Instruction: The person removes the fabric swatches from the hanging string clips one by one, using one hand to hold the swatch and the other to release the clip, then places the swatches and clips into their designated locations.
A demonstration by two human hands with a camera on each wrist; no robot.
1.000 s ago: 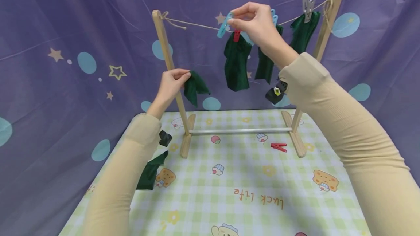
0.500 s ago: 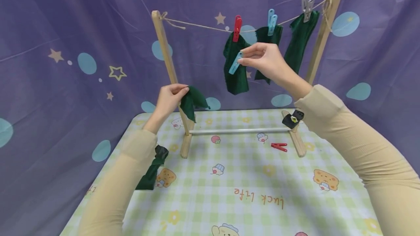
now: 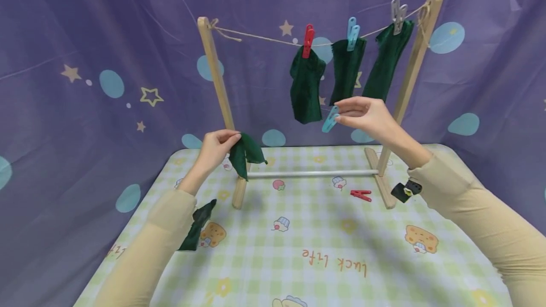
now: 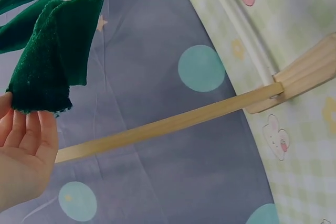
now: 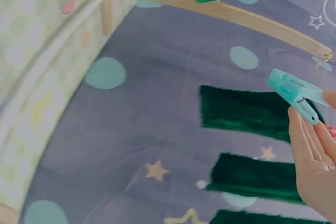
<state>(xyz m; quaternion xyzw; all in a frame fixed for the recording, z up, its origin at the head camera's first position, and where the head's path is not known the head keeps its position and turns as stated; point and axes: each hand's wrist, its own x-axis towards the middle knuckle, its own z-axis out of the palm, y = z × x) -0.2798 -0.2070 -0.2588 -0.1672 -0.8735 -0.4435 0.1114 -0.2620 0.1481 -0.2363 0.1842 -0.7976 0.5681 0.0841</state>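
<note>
My left hand (image 3: 216, 151) pinches a small dark green cloth (image 3: 249, 152) by its upper edge, and the cloth hangs folded beside the rack's left post. Between thumb and fingers, my right hand (image 3: 368, 116) holds a light blue clothespin (image 3: 330, 119), below the line and apart from it. In the right wrist view this clothespin (image 5: 294, 92) looks closed at its tip. Three green cloths hang from the string: one under a red clothespin (image 3: 308, 41), one under a blue clothespin (image 3: 352, 34), one under a grey clothespin (image 3: 398, 17). My right hand overlaps the lower ends of the hanging cloths.
A wooden rack with a left post (image 3: 215, 70) and right post (image 3: 411, 75) carries the string; a white rod (image 3: 313, 173) joins its feet. On the checkered tablecloth (image 3: 264, 264) lie a red clothespin (image 3: 360, 195) and another green cloth (image 3: 198, 229), partly behind my left sleeve.
My right hand has come down and right from the line, still holding the blue clothespin. The left hand has lowered with the green cloth.
</note>
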